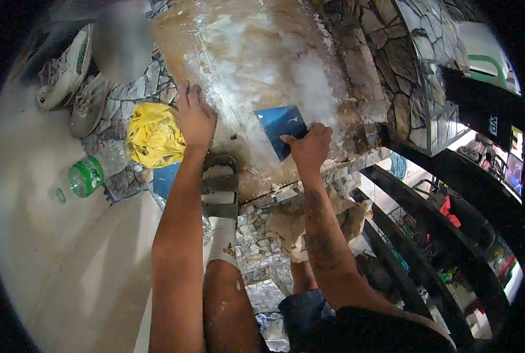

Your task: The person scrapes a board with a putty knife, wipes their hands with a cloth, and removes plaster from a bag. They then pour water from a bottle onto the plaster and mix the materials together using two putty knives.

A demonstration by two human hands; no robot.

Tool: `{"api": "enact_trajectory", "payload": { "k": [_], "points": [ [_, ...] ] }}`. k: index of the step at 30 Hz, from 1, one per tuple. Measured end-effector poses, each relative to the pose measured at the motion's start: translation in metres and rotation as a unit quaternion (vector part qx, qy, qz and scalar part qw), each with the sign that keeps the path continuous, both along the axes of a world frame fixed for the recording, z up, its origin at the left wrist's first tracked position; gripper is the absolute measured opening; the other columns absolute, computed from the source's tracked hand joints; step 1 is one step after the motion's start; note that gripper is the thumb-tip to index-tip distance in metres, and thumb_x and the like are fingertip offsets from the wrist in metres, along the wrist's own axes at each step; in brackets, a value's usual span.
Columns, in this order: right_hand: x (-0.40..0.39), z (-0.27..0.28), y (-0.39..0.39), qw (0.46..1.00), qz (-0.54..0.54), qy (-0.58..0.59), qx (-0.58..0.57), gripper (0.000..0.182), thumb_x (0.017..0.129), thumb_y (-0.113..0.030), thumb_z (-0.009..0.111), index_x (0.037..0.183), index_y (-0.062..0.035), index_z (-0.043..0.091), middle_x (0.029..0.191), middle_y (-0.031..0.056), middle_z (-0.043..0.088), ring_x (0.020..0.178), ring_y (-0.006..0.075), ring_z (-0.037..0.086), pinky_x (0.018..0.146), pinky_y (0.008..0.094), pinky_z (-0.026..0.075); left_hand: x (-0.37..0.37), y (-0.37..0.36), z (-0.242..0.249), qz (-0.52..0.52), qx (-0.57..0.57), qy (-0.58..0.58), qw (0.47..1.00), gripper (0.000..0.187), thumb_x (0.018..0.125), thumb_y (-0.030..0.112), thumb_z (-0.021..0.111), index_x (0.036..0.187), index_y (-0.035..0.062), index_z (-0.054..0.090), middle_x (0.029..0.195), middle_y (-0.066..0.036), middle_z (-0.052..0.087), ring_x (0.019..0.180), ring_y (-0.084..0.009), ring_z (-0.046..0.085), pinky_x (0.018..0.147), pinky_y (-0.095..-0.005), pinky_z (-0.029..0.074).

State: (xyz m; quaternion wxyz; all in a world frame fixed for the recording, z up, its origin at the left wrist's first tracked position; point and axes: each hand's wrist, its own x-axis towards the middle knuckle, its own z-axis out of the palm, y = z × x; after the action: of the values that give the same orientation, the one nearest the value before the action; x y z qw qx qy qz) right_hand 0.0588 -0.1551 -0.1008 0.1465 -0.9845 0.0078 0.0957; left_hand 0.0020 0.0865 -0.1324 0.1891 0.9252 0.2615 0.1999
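My right hand (pixel 312 147) holds the near right edge of a flat blue sheet (pixel 281 123), thumb on top, against a brown board (pixel 250 70) smeared with white powder. The sheet carries a small white mark; its underside is hidden. My left hand (pixel 196 117) leans with fingers stretched on the board's left edge, holding nothing. Beside its wrist lies a crumpled yellow cloth (pixel 155 135), and a second blue piece (pixel 165 179) shows partly from under that cloth. My sandalled foot (pixel 220 182) stands just below, at the board's near left corner.
A clear plastic bottle with a green label (pixel 86 176) lies at left, below a pair of shoes (pixel 74 82). Torn brown paper (pixel 292 229) is under my right forearm. Dark railing bars (pixel 433 217) run along the right, beside stone-patterned steps (pixel 256 241).
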Motion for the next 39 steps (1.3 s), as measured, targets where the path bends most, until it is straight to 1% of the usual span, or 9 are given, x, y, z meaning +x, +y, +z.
{"api": "enact_trajectory", "payload": {
  "k": [6,9,13,17,23,26,34,36,39],
  "points": [
    [0.003,-0.006,-0.011,0.997,0.061,-0.031,0.04,0.066,0.053,-0.031,0.084,0.1,-0.0008,0.048,0.102,0.0185,0.054,0.099,0.0345,0.053,0.081,0.0418,0.046,-0.005,0.0,-0.017,-0.022,0.014,-0.038,0.999,0.033,0.082,0.008,0.049,0.114,-0.0002,0.051,0.125,-0.022,0.045,0.116,-0.0419,0.043,0.097,-0.0458,0.038],
    [0.022,0.028,-0.014,0.95,-0.031,0.23,0.209,0.049,0.063,-0.02,0.078,0.101,-0.0038,0.052,0.099,0.0179,0.058,0.094,0.0338,0.058,0.078,0.0414,0.048,-0.004,0.0,-0.017,-0.026,0.007,-0.039,0.999,0.033,0.08,0.005,0.05,0.112,-0.0002,0.051,0.124,-0.022,0.046,0.116,-0.0419,0.043,0.097,-0.0459,0.037],
    [0.023,0.048,-0.02,0.93,0.216,0.004,0.297,0.027,0.068,-0.002,0.068,0.089,-0.0052,0.052,0.087,0.0138,0.059,0.073,0.0298,0.059,0.059,0.0389,0.045,-0.004,0.001,-0.017,-0.034,-0.029,-0.04,0.998,0.035,0.076,0.001,0.052,0.112,-0.0001,0.051,0.125,-0.021,0.046,0.118,-0.0406,0.042,0.098,-0.0452,0.037],
    [0.057,0.072,0.02,0.923,0.338,-0.041,0.181,0.033,0.065,0.003,0.058,0.096,-0.0074,0.05,0.083,0.011,0.053,0.075,0.0339,0.057,0.061,0.0446,0.046,-0.005,0.001,-0.023,-0.017,-0.116,-0.049,0.992,0.039,0.073,-0.003,0.052,0.112,0.0001,0.052,0.126,-0.02,0.045,0.119,-0.039,0.042,0.1,-0.0441,0.035],
    [0.051,0.041,0.075,0.884,0.464,0.026,-0.053,0.054,0.063,-0.006,0.065,0.114,-0.0096,0.045,0.094,0.0108,0.053,0.082,0.0306,0.058,0.065,0.0418,0.047,-0.029,0.014,-0.002,-0.078,-0.07,0.021,0.994,0.045,0.069,-0.005,0.054,0.113,0.0015,0.054,0.127,-0.019,0.045,0.119,-0.0377,0.042,0.101,-0.0413,0.035],
    [0.003,0.021,0.065,0.864,0.495,-0.08,-0.054,0.06,0.065,-0.007,0.064,0.122,-0.0092,0.044,0.101,0.0115,0.051,0.093,0.0296,0.054,0.074,0.0425,0.044,-0.036,0.019,0.021,-0.074,-0.098,0.069,0.99,0.044,0.071,-0.004,0.053,0.114,0.0017,0.054,0.127,-0.019,0.045,0.116,-0.0369,0.044,0.098,-0.0405,0.038],
    [-0.005,0.051,0.028,0.762,0.634,0.127,-0.031,0.043,0.071,-0.007,0.057,0.114,-0.0137,0.057,0.104,0.0155,0.05,0.095,0.0329,0.05,0.081,0.0419,0.041,-0.073,0.025,0.026,0.04,-0.213,0.075,0.973,0.04,0.074,0.0,0.052,0.115,0.0008,0.049,0.114,-0.022,0.051,0.102,-0.0399,0.052,0.088,-0.0447,0.043],
    [0.032,0.057,0.063,0.788,0.61,0.023,0.071,0.032,0.079,-0.014,0.051,0.11,-0.0129,0.058,0.095,0.0202,0.054,0.086,0.0364,0.054,0.074,0.047,0.043,-0.082,0.021,0.023,0.034,-0.203,0.062,0.977,0.04,0.074,-0.001,0.051,0.114,0.0,0.049,0.113,-0.021,0.052,0.101,-0.0399,0.052,0.087,-0.0448,0.043],
    [0.06,0.058,0.112,0.811,0.582,0.028,-0.048,0.046,0.07,-0.004,0.055,0.115,-0.0111,0.057,0.105,0.021,0.051,0.093,0.0356,0.051,0.08,0.0406,0.044,-0.08,0.017,0.031,0.023,-0.148,0.024,0.988,0.039,0.072,0.0,0.053,0.111,0.001,0.051,0.112,-0.02,0.053,0.097,-0.039,0.054,0.083,-0.044,0.045]
  ]
}}
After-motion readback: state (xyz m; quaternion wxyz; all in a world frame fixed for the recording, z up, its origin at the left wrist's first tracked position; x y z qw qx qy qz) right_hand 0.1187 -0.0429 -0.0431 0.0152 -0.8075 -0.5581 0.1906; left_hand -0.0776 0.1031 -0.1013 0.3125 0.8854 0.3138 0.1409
